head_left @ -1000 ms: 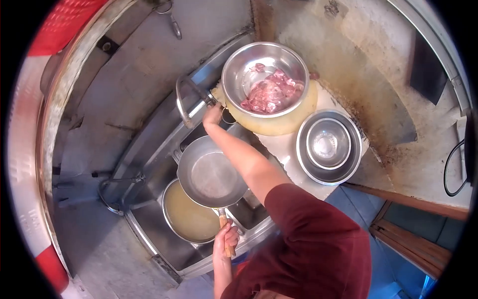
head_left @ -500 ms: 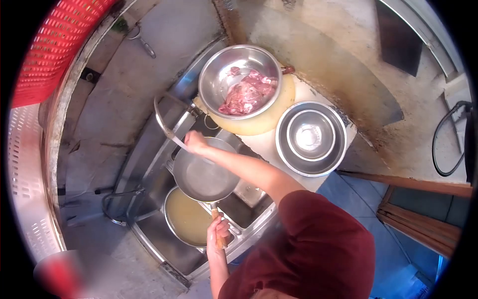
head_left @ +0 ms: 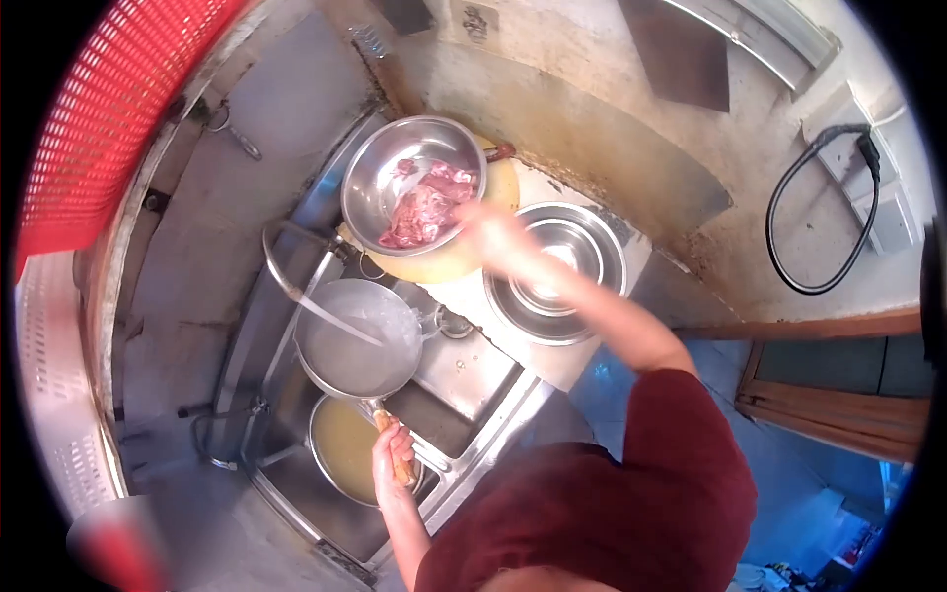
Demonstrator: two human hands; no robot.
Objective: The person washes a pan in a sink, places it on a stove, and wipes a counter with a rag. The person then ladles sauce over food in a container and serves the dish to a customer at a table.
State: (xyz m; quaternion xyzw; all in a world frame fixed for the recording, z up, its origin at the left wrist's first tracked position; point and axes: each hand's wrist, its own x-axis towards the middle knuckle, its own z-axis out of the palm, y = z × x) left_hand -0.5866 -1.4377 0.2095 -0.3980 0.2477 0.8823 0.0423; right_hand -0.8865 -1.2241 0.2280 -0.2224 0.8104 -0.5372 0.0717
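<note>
My left hand [head_left: 389, 456] is wrapped round the wooden handle [head_left: 403, 472] of a grey frying pan [head_left: 360, 363] over the sink. Water runs from the curved tap [head_left: 280, 281] into the pan, and some splashes off its right rim. Motion smears my right hand [head_left: 483, 235], so its fingers cannot be made out. It is near the right rim of a steel bowl [head_left: 362, 178] that has raw meat [head_left: 426, 209] inside. Under the bowl lies a round yellowish board [head_left: 505, 187].
Two nested steel bowls [head_left: 501, 321] stand on the counter, partly behind my right forearm. A pot of cloudy yellowish liquid [head_left: 342, 449] sits in the sink under the pan. A second tap [head_left: 212, 459] is at the left. Red plastic basket [head_left: 94, 148] stands at upper left.
My right hand has left the pan and swung up and right toward the meat bowl. The tap's stream now falls freely into the pan. My left hand keeps the handle; the view has shifted.
</note>
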